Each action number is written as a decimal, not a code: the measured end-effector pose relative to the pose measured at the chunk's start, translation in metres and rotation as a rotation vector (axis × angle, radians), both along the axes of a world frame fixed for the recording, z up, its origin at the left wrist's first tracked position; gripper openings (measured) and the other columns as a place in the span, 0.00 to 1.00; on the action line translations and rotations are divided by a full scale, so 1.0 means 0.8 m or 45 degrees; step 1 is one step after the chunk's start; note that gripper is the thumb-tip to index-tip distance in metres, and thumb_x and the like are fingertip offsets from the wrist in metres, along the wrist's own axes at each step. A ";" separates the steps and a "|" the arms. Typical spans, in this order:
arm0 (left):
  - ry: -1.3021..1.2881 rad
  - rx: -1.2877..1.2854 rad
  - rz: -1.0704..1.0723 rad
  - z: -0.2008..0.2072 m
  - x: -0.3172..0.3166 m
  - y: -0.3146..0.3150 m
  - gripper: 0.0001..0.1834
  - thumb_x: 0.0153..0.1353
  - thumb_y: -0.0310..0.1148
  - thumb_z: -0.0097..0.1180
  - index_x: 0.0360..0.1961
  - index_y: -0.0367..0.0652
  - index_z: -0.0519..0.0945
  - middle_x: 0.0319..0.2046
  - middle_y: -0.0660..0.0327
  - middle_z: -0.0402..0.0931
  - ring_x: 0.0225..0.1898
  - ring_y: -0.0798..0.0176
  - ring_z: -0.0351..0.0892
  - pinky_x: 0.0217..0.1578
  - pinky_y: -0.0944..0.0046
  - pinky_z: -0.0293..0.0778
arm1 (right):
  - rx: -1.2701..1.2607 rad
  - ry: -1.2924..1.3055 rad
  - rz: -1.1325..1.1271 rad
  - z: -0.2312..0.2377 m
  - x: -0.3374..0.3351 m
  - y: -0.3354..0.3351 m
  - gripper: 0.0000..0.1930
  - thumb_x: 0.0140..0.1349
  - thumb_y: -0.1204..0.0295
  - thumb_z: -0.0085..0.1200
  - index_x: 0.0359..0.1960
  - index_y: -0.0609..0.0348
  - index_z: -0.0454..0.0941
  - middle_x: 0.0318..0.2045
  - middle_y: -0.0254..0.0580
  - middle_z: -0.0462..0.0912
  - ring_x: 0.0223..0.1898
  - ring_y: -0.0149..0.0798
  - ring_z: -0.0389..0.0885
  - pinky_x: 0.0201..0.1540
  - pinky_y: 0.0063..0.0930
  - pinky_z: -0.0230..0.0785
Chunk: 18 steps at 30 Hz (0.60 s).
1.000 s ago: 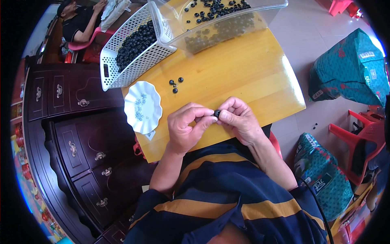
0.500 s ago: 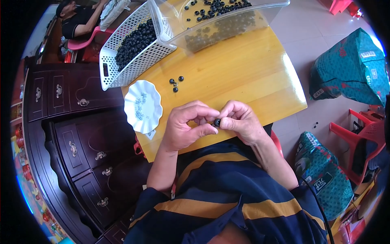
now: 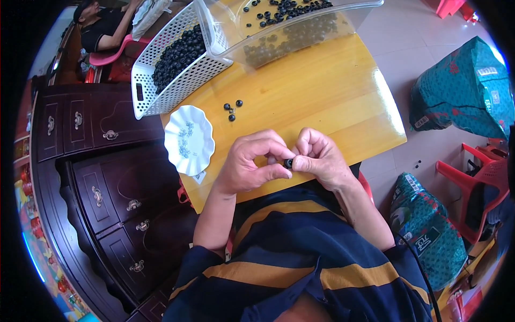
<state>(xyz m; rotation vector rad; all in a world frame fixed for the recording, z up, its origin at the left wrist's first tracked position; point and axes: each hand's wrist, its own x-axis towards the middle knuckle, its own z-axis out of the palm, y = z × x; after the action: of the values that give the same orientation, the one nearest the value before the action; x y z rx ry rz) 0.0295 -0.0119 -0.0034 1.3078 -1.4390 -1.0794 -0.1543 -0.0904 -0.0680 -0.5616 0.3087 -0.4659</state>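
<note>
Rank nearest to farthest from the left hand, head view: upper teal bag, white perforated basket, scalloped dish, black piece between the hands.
1. Black piece: at the left hand's fingertips
2. Scalloped dish: left
3. White perforated basket: upper left
4. Upper teal bag: far right

Since a second ago, the left hand's thumb and index finger have spread from a tight pinch into a rounder, wider loop; the black bead now sits nearer the person's body.
</note>
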 end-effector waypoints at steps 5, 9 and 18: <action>-0.030 -0.058 0.009 -0.003 -0.004 0.001 0.13 0.51 0.30 0.77 0.33 0.40 0.84 0.27 0.65 0.77 0.26 0.71 0.72 0.28 0.70 0.68 | 0.013 0.000 0.016 -0.011 0.000 0.002 0.18 0.57 0.73 0.73 0.32 0.52 0.69 0.31 0.33 0.84 0.33 0.24 0.80 0.39 0.20 0.73; -0.023 -0.085 0.004 -0.006 -0.006 0.001 0.12 0.51 0.30 0.77 0.33 0.40 0.84 0.27 0.65 0.76 0.25 0.70 0.71 0.27 0.70 0.67 | 0.014 -0.008 0.034 -0.011 -0.001 0.000 0.18 0.57 0.73 0.73 0.31 0.52 0.69 0.32 0.34 0.84 0.33 0.26 0.81 0.40 0.21 0.74; -0.183 -0.147 0.017 0.009 -0.011 -0.011 0.13 0.50 0.30 0.78 0.32 0.39 0.84 0.27 0.63 0.76 0.25 0.70 0.73 0.27 0.70 0.68 | 0.046 -0.014 -0.041 0.000 -0.003 -0.003 0.18 0.57 0.71 0.73 0.31 0.51 0.68 0.26 0.27 0.76 0.30 0.23 0.76 0.33 0.20 0.65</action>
<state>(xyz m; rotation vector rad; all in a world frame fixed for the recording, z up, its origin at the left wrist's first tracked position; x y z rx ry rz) 0.0205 -0.0205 0.0036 1.3321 -1.5727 -0.8953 -0.1566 -0.0929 -0.0681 -0.5193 0.3157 -0.4938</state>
